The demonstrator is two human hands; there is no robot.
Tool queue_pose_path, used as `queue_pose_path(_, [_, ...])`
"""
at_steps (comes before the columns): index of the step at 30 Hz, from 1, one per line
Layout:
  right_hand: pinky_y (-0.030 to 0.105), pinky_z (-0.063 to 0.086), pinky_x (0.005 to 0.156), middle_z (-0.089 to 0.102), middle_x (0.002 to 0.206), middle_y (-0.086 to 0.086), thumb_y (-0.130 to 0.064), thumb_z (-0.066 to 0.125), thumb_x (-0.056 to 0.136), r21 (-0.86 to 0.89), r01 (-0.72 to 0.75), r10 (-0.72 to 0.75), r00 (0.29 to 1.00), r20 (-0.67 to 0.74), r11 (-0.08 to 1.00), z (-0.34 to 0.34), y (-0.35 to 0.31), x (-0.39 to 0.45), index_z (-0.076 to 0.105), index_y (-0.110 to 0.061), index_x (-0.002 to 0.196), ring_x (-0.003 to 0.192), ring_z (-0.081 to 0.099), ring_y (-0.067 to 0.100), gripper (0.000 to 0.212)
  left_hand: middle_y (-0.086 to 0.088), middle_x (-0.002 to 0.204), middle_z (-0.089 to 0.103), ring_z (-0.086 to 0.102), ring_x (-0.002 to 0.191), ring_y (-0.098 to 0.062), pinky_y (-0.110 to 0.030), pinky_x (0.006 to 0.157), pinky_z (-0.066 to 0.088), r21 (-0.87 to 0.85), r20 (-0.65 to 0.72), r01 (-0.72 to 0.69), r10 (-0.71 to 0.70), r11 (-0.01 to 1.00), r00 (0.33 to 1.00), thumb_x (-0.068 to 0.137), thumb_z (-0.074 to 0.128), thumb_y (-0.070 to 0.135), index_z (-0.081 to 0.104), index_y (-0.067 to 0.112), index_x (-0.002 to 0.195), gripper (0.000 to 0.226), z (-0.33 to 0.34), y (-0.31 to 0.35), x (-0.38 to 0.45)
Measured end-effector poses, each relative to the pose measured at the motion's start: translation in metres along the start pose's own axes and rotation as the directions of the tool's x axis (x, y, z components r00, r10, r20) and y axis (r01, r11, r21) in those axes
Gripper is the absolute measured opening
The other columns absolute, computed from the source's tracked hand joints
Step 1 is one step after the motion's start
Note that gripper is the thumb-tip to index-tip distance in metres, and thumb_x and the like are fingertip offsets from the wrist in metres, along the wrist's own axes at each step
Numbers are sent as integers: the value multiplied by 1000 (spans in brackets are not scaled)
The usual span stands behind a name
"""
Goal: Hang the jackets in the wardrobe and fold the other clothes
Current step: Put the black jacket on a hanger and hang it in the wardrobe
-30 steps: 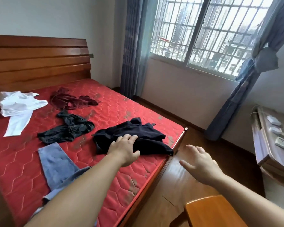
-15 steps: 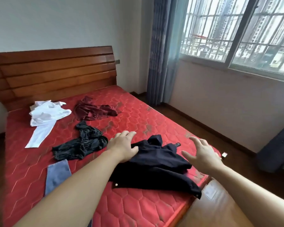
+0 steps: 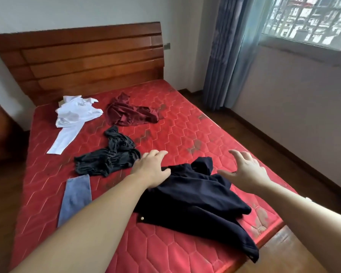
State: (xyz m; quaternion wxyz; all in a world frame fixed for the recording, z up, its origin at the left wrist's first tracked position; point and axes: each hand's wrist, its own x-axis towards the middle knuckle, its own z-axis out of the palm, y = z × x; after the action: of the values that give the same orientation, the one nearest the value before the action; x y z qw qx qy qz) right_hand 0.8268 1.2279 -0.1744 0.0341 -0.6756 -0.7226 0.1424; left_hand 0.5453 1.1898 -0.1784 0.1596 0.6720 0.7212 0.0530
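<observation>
Red mattress (image 3: 185, 134), dark jacket (image 3: 195, 205) lying diagonally

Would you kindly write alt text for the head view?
Both open hands, left hand and right hand, reach over a dark navy jacket on a red mattress. Beyond lie white, maroon, black and denim garments.

Soft daylight from the window (image 3: 311, 26); edges bowed by wide-angle distortion.
</observation>
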Motion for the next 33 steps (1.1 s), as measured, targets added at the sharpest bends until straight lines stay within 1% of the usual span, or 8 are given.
queue_pose_path(9, [53,35,101,32,146,2,-69,64,70,-50,43,-26,954,298,998,151,46,111,24,-34,145,132,36,32,92,7,148,38,39,132,-23,-43,103,36,-7,185,143,-139,990,973,87,53,50,31,34,145,65,165,-18,77])
queue_pose_path(14, [61,32,103,17,156,2,-71,70,64,-98,96,-44,897,440,990,265,70,151,15,-34,149,140,24,33,107,5,149,38,40,132,-23,-44,100,35,24,256,143,-145,989,956,81,60,47,29,32,146,73,274,-22,117])
queue_pose_path(18, [70,24,105,-15,160,-2,-68,78,55,-115,89,-3,804,595,989,353,82,160,-9,-42,149,147,-6,33,130,-2,163,-1,5,149,-28,-55,113,17,167,403,141,-198,976,894,73,73,52,-4,41,151,110,355,-29,147])
queue_pose_path(20, [71,25,103,-17,160,-1,-65,80,56,-167,111,17,783,621,980,387,87,163,-14,-42,148,147,-6,34,134,-2,160,-21,-9,148,-32,-64,112,10,240,451,138,-236,961,861,67,78,57,-19,45,147,126,389,-35,158])
queue_pose_path(23, [69,32,99,3,158,4,-55,78,66,-213,133,8,831,556,968,428,93,162,-4,-39,149,142,13,37,118,1,158,-27,-12,148,-32,-67,110,15,230,470,164,-257,959,845,64,79,59,-24,49,143,131,436,-45,164])
queue_pose_path(25, [64,39,95,21,150,7,-49,73,74,-231,160,-43,896,442,960,441,96,164,10,-36,147,132,28,38,97,3,160,-20,-8,148,-31,-66,109,19,185,386,185,-244,965,890,66,77,62,-20,52,143,124,454,-51,163])
queue_pose_path(29, [40,46,73,61,109,6,-34,63,82,-138,256,-218,944,247,957,426,104,168,51,-25,113,100,58,35,35,6,162,1,9,147,-30,-58,110,29,87,234,170,-186,982,954,77,71,48,-3,52,146,101,455,-50,158])
queue_pose_path(33, [35,45,68,69,101,2,-36,60,81,-86,254,-222,935,277,963,412,115,140,56,-26,108,93,64,34,29,7,161,13,22,144,-23,-48,108,36,-13,302,108,-99,994,948,73,69,35,5,45,149,99,438,-50,135])
